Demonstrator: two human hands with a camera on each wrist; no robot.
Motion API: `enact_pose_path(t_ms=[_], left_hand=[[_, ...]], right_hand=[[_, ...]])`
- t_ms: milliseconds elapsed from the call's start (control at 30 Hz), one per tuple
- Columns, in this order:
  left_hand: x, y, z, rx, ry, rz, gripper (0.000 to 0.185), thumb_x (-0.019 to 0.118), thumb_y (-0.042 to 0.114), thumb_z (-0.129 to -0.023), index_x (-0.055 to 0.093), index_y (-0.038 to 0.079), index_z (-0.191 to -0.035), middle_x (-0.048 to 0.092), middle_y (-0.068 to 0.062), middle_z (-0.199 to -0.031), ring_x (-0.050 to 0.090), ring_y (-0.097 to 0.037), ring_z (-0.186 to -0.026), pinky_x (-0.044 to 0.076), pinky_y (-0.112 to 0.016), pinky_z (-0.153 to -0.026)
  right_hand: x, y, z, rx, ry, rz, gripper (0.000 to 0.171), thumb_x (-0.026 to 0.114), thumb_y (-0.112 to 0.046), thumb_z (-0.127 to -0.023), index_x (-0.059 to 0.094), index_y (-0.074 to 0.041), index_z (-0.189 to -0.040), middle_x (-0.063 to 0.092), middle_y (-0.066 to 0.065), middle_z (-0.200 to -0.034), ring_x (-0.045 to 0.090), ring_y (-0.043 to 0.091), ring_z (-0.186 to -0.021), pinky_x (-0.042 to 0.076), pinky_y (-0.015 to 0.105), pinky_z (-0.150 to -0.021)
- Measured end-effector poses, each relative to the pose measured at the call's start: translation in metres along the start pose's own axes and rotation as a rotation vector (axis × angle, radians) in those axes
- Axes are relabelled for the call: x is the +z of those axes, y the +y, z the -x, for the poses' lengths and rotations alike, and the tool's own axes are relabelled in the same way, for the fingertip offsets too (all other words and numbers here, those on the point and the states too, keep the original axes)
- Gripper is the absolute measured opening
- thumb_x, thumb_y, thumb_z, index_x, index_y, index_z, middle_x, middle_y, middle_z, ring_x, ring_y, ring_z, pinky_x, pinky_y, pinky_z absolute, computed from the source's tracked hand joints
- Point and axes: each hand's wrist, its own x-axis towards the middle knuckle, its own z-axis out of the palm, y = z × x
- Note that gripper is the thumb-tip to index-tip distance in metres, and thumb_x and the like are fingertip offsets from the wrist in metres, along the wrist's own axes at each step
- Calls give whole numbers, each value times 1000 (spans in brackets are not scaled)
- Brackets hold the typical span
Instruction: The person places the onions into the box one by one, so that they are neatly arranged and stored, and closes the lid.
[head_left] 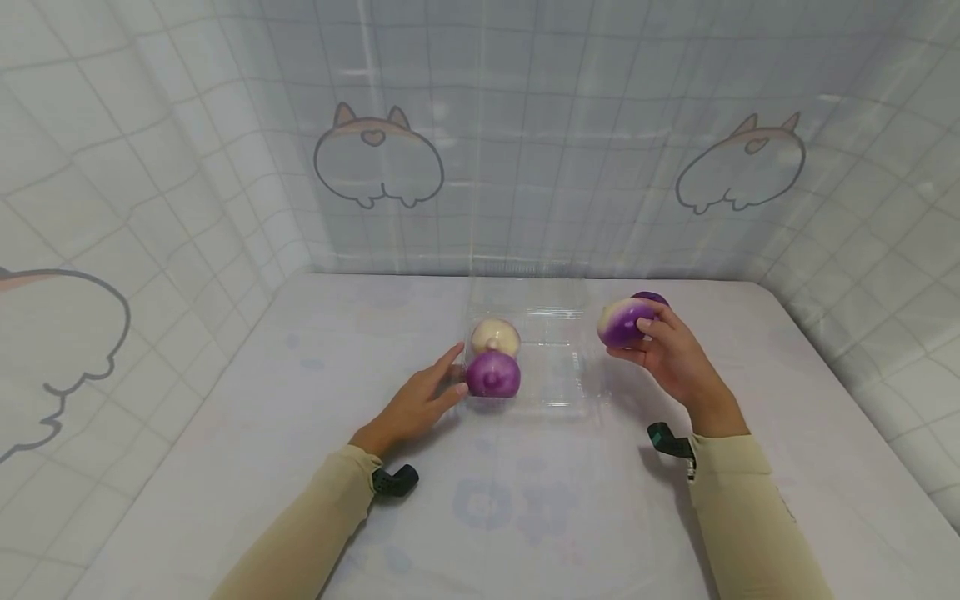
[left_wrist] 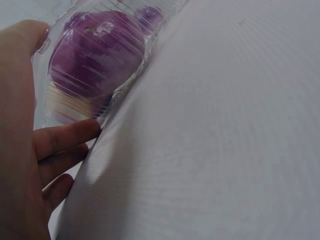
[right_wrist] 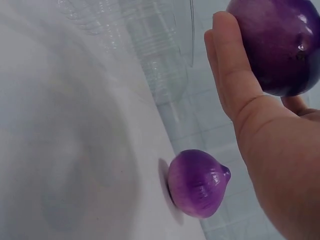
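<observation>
Okay so from my end, the right hand [head_left: 671, 358] has its fingers and thumb wrapped round a purple-and-cream onion [head_left: 624, 323], held up just right of the clear plastic container [head_left: 551, 367]. My left hand [head_left: 420, 404] is spread loosely, fingers touching the container's left side. Inside, on the left half, a cream-topped onion [head_left: 495, 333] sits behind a purple one [head_left: 493, 377]. Right wrist cam also shows me a loose purple onion [right_wrist: 197, 184] on the white surface [head_left: 375, 517].
</observation>
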Motion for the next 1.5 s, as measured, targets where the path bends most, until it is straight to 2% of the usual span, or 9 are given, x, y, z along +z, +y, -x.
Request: enact_pose_path(t_ms=[133,400,633,800,1033,1300,1500], left_hand=[[0,0,0,-1,-2,-6,70,51,44,-104,19,20,-162,58,-9,-142,43,-31,-139,30,-57,-113],[0,0,0,4,-4,5,70,51,43,-104,19,21,-162,57,-9,-142,43,-31,-139,29,-58,-113],[0,-1,-1,10,-5,-1,70,50,44,-104,19,20,-162,58,-9,-141,45,-30,-138,31,-57,-112],[0,-2,0,14,-3,-4,70,50,44,-104,19,20,-162,58,-9,-141,45,-30,-138,30,-57,-113],[1,-3,0,0,0,-4,70,50,45,-104,19,21,-162,58,-8,-142,44,-29,-139,30,-55,-113],[1,-3,1,1,0,-6,70,50,46,-104,19,23,-162,58,-7,-142,44,-28,-139,30,-55,-113],[0,-2,1,17,2,-5,71,50,44,-104,19,19,-162,58,-9,-141,45,-30,-138,30,-57,-113]], right_hand=[[2,1,-1,-25,-18,-35,28,42,-10,-108,43,-7,-135,51,13,-128,64,32,-110,53,48,-92],[5,0,-2,-18,25,-78,28,44,-9,-107,43,-6,-134,51,14,-128,65,33,-108,52,49,-91],[10,3,-2,16,76,-42,36,50,-9,-104,37,-11,-138,36,12,-136,62,31,-107,54,46,-89],[13,4,-2,15,40,-28,32,48,-5,-103,42,-10,-135,39,13,-135,62,31,-109,54,48,-90],[16,5,-4,27,30,-20,40,51,1,-100,39,-10,-136,31,12,-142,55,34,-118,51,51,-93],[20,6,-4,16,11,-34,35,46,-3,-103,37,-8,-137,32,15,-140,59,33,-115,50,51,-93],[25,3,-5,80,65,-33,34,45,-20,-108,35,-9,-139,31,13,-143,52,35,-122,46,55,-95]])
